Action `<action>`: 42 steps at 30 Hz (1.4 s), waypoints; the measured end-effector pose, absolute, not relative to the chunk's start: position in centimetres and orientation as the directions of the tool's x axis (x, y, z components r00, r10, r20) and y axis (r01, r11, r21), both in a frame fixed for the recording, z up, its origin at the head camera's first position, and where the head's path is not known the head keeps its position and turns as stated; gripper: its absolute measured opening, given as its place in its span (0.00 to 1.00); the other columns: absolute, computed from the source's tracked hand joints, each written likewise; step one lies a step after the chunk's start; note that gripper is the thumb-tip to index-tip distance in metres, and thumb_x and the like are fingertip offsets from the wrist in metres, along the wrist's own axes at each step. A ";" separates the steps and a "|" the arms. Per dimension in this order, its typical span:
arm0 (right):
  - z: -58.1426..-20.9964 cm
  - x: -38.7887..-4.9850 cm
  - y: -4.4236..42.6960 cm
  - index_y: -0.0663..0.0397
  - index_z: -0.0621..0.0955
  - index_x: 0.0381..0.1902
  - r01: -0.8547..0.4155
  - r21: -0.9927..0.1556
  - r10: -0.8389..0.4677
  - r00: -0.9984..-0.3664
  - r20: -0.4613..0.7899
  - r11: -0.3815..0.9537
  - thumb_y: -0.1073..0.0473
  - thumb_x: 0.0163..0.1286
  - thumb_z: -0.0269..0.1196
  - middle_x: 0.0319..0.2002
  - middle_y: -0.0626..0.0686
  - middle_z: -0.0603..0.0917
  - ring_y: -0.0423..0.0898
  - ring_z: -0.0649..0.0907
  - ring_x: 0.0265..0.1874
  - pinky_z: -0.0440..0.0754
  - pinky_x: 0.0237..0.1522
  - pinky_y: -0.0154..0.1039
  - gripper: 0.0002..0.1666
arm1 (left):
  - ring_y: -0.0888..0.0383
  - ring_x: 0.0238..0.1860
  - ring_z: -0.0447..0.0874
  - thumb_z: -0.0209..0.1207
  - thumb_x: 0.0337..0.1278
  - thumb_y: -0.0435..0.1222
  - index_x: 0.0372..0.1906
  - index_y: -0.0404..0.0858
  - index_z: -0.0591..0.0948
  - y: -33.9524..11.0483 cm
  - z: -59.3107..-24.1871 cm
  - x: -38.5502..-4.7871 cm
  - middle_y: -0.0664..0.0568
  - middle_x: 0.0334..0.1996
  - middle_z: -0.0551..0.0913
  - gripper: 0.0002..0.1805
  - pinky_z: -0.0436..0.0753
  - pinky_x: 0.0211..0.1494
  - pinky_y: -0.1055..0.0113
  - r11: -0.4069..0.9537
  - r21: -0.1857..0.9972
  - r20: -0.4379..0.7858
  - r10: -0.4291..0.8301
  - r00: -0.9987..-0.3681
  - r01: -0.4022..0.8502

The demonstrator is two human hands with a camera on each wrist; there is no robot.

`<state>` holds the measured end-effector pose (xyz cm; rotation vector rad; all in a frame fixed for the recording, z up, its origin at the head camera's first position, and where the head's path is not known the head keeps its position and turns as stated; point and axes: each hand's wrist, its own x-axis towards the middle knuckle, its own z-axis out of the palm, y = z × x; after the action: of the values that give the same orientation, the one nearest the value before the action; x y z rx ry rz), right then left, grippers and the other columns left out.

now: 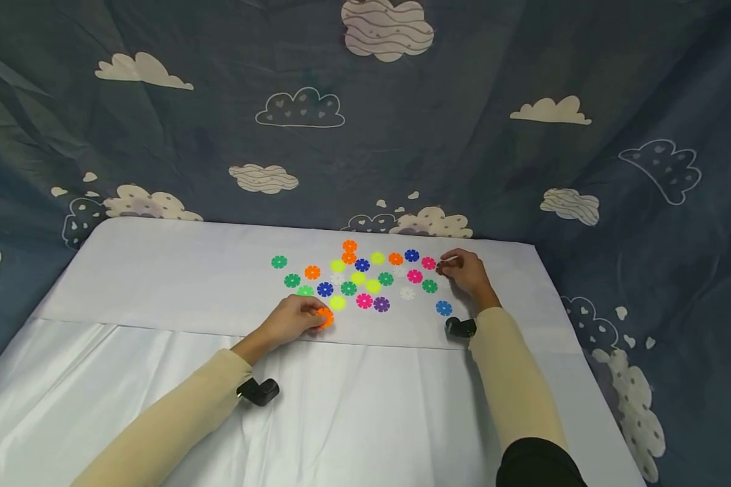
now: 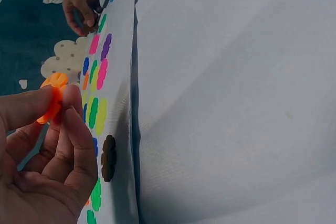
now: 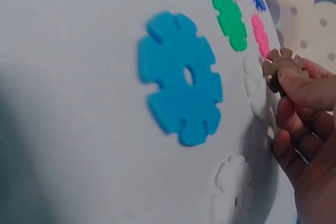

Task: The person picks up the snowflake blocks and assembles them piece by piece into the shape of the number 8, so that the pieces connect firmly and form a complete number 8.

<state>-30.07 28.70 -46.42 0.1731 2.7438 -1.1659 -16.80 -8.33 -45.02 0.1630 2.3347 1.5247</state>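
Observation:
My left hand (image 1: pixel 289 319) pinches an orange notched plastic disc (image 2: pixel 55 80) between thumb and fingers, near the front of the spread of discs. At the right end, my right hand (image 1: pixel 469 274) pinches a brown notched disc (image 3: pixel 279 66) by its edge. Between the hands lie several flat discs of the same kind, among them a purple disc (image 1: pixel 381 304), a pink disc (image 1: pixel 364 301) and a green disc (image 1: pixel 429 286). A light blue disc (image 3: pixel 181 80) lies by the right wrist. Below my left hand, a dark brown disc (image 2: pixel 108 158) shows in the left wrist view.
The discs rest on a white cloth-covered table (image 1: pixel 176 277), which has a seam or fold line across it in front of them. Behind and beside it hangs a dark blue curtain (image 1: pixel 451 155) printed with clouds. Black wrist cameras are strapped to both forearms.

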 end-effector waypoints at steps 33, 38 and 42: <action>-44.1 -22.3 12.0 0.67 0.84 0.38 -0.294 -0.918 -0.513 -0.849 0.124 0.265 0.70 0.62 0.65 0.37 0.60 0.86 0.49 0.87 0.32 0.85 0.39 0.41 0.06 | 0.61 0.28 0.84 0.62 0.58 0.25 0.49 0.28 0.79 -8.6 -44.3 -17.0 0.46 0.30 0.83 0.14 0.86 0.38 0.62 0.187 0.969 -0.178 0.075 -0.981 -0.161; -44.1 -22.1 11.5 0.66 0.84 0.37 -0.334 -0.907 -0.520 -0.839 0.162 0.256 0.71 0.62 0.65 0.36 0.59 0.87 0.47 0.86 0.32 0.85 0.40 0.38 0.05 | 0.61 0.28 0.84 0.61 0.58 0.26 0.49 0.27 0.79 -8.7 -44.3 -16.8 0.47 0.30 0.83 0.13 0.86 0.40 0.58 0.164 0.974 -0.166 0.063 -0.984 -0.154; -44.2 -22.1 11.2 0.66 0.84 0.37 -0.347 -0.906 -0.527 -0.831 0.177 0.244 0.71 0.62 0.65 0.36 0.59 0.87 0.47 0.86 0.33 0.85 0.40 0.37 0.05 | 0.62 0.28 0.84 0.61 0.59 0.25 0.49 0.26 0.79 -9.0 -44.3 -16.6 0.47 0.30 0.83 0.13 0.85 0.41 0.57 0.151 0.979 -0.150 0.062 -0.987 -0.139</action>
<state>-22.13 11.21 -44.17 -0.8325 2.3430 -1.6376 -16.62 -9.04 -44.26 -0.0767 2.2617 1.9502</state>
